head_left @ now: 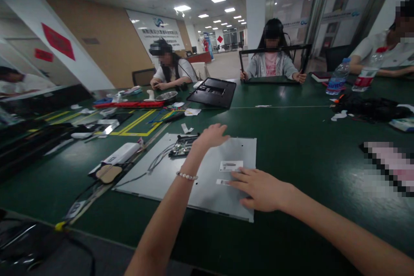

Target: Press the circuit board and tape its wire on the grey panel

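A flat silvery panel (207, 189) lies on the green table, with two white labels on its right part and a circuit board (183, 146) with cables near its far left part. My left hand (212, 136), with a beaded bracelet at the wrist, is over the panel's far edge beside the board, fingers extended and nothing visible in it. My right hand (258, 187) is spread at the panel's right side, its fingertips at the labels (231, 166). Neither hand grips anything that I can see.
A white and black box-like item (121, 157) with cables lies left of the panel. Beyond stands a tilted black casing (211, 92). Across the table, a person holds a black frame (274, 81). Two bottles (338, 77) and a dark bundle (368, 108) are at the right.
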`<state>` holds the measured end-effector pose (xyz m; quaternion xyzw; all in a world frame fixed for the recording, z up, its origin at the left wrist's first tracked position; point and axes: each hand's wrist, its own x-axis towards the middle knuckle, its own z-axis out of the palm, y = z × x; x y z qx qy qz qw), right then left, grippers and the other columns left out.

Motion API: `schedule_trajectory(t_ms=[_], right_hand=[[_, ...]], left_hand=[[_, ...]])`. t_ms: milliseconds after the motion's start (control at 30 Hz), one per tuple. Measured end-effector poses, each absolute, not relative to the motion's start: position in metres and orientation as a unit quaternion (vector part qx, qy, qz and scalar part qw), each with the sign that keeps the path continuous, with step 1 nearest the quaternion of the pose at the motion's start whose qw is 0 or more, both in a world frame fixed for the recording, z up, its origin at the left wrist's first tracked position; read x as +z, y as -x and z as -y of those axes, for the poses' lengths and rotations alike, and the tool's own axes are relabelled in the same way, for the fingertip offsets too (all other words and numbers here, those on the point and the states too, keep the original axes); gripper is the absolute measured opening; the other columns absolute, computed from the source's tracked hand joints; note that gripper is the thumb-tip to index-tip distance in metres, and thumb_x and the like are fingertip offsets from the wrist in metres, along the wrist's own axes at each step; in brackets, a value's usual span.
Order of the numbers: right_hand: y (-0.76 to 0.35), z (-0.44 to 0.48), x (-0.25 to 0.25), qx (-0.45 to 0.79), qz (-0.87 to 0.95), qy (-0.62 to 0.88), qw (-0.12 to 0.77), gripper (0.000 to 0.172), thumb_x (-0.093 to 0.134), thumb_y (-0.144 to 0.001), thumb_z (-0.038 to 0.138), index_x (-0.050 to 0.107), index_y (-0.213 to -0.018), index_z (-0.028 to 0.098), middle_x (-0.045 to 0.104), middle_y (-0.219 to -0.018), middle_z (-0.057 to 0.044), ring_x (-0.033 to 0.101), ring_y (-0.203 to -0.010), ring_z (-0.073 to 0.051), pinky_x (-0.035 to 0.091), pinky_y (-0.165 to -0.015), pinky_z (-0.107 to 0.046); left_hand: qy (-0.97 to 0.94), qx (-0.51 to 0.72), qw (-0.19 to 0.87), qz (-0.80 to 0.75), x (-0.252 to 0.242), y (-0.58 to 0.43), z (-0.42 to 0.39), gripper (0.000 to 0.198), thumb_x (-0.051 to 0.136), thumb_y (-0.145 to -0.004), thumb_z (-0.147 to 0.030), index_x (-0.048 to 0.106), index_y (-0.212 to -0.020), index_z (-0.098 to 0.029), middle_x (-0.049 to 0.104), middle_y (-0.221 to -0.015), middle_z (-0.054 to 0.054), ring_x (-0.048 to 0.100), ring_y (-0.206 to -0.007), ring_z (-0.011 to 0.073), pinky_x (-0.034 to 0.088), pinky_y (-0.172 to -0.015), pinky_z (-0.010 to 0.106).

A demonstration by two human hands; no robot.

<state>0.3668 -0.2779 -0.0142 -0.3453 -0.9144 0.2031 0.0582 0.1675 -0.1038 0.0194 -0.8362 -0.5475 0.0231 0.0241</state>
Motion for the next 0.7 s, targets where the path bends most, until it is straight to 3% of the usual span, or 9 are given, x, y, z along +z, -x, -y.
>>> schedule_trajectory(t_ms=[67,167,300,400,500,600,700], right_hand=[[-0.372,0.277,-0.014,0.23,0.908,0.348,0.034,0.064,0.055,-0.089,0.044,0.042,-0.148,0.022,0.03,-0.157,-0.011,0.025,-0.144,-0.037,0.027,-0.111,-0.062],[-0.381,0.272,-0.012,0.255,0.91,0.328,-0.002,0.07,0.059,-0.087,0.045,0.038,-0.15,0.022,0.025,-0.158,-0.012,0.021,-0.145,-0.036,0.021,-0.113,-0.062],[-0.395,0.266,0.0,0.282,0.91,0.305,0.005,0.065,0.063,-0.083,0.04,0.048,-0.144,0.023,0.035,-0.155,-0.012,0.03,-0.142,-0.035,0.027,-0.112,-0.059],[-0.404,0.265,0.014,0.281,0.915,0.291,-0.003,0.05,0.058,-0.086,0.037,0.059,-0.134,0.023,0.055,-0.141,-0.01,0.047,-0.132,-0.033,0.04,-0.106,-0.053],[-0.407,0.265,0.03,0.271,0.917,0.291,-0.02,0.035,0.051,-0.091,0.032,0.069,-0.119,0.021,0.07,-0.119,-0.009,0.066,-0.107,-0.029,0.052,-0.089,-0.044],[-0.405,0.259,0.039,0.248,0.907,0.337,0.037,0.031,0.046,-0.093,0.03,0.074,-0.103,0.018,0.075,-0.099,-0.008,0.069,-0.085,-0.025,0.053,-0.077,-0.039],[-0.399,0.249,0.038,0.196,0.888,0.4,0.116,0.035,0.042,-0.096,0.027,0.075,-0.095,0.016,0.075,-0.095,-0.01,0.068,-0.086,-0.024,0.05,-0.083,-0.039]], left_hand=[[0.897,0.09,-0.034,0.432,0.002,-0.198,0.121,0.072,0.049,-0.087,-0.06,0.037,-0.149,-0.026,0.027,-0.158,0.012,0.028,-0.143,0.0351,0.029,-0.111,0.049],[0.923,0.149,-0.106,0.338,-0.02,-0.227,0.142,0.089,0.045,-0.085,-0.071,0.021,-0.156,-0.022,0.01,-0.161,0.015,0.012,-0.148,0.0351,0.019,-0.116,0.05],[0.919,0.161,-0.127,0.336,-0.034,-0.241,0.155,0.095,0.039,-0.085,-0.075,0.007,-0.157,-0.022,-0.006,-0.161,0.015,-0.004,-0.147,0.037,0.01,-0.115,0.058],[0.916,0.153,-0.129,0.349,-0.036,-0.246,0.157,0.097,0.041,-0.084,-0.075,0.005,-0.157,-0.022,-0.009,-0.16,0.016,-0.007,-0.146,0.039,0.009,-0.114,0.061],[0.916,0.154,-0.122,0.35,-0.037,-0.251,0.159,0.093,0.048,-0.086,-0.064,0.006,-0.157,-0.022,-0.009,-0.16,0.015,-0.008,-0.146,0.0396,0.009,-0.114,0.063],[0.914,0.16,-0.108,0.357,-0.04,-0.259,0.165,0.09,0.057,-0.085,-0.05,0.012,-0.157,-0.022,-0.002,-0.162,0.015,-0.001,-0.147,0.0386,0.01,-0.117,0.059],[0.929,0.094,-0.071,0.351,-0.048,-0.268,0.177,0.082,0.054,-0.088,-0.048,0.019,-0.156,-0.019,0.015,-0.161,0.014,0.011,-0.148,0.0356,0.014,-0.119,0.05]])
